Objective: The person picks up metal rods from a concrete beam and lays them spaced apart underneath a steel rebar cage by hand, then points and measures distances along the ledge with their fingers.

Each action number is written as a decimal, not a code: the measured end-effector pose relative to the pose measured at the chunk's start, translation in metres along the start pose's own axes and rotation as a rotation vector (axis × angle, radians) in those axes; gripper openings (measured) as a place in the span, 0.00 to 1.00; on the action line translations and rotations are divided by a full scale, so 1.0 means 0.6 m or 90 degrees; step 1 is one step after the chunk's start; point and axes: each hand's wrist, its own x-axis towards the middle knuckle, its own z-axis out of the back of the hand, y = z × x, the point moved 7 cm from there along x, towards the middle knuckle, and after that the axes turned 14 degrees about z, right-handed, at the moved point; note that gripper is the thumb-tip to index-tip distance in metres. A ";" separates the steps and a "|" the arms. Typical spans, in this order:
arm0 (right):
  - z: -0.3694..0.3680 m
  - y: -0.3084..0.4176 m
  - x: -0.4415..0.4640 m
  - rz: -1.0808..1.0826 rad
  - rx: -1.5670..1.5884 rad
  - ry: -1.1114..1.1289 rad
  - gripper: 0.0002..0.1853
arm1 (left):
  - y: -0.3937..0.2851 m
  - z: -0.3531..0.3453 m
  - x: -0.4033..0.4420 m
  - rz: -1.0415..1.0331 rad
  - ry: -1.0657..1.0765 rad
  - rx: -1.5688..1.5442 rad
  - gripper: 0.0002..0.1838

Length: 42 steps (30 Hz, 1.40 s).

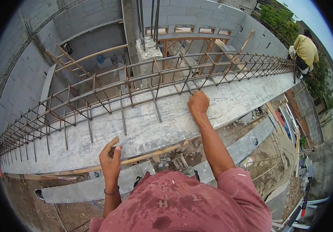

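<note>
A long rebar cage (128,82) of lengthwise bars tied with square stirrups lies along a pale, scuffed formwork board (143,135). My right hand (199,103) is closed at the cage's near side, around the lower end of a short steel rod (189,88); the fingers hide that end. Several similar rods, such as one straight rod (157,106), stick out from the cage over the board. Above the board's near edge, my left hand (110,156) is open, thumb and forefinger apart, with nothing visible between them.
At the far right end of the cage, a person in a yellow shirt (306,50) bends over. Upright rebars (148,23) rise from a rough concrete column (149,50) behind the cage. Below the board lie a bamboo pole (151,154), grey planks (93,188) and sand (269,166).
</note>
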 end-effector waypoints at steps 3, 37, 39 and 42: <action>0.005 -0.005 -0.006 0.004 0.024 0.005 0.08 | -0.014 -0.009 -0.008 -0.014 -0.010 -0.030 0.18; 0.021 -0.015 -0.039 0.025 0.085 -0.057 0.11 | 0.005 -0.030 -0.031 0.006 0.006 -0.012 0.15; 0.022 -0.015 -0.041 0.023 0.088 -0.040 0.12 | 0.012 -0.029 -0.030 0.015 0.005 -0.021 0.15; 0.042 -0.018 -0.049 0.036 0.087 -0.088 0.14 | 0.012 -0.023 -0.033 0.012 -0.004 -0.020 0.15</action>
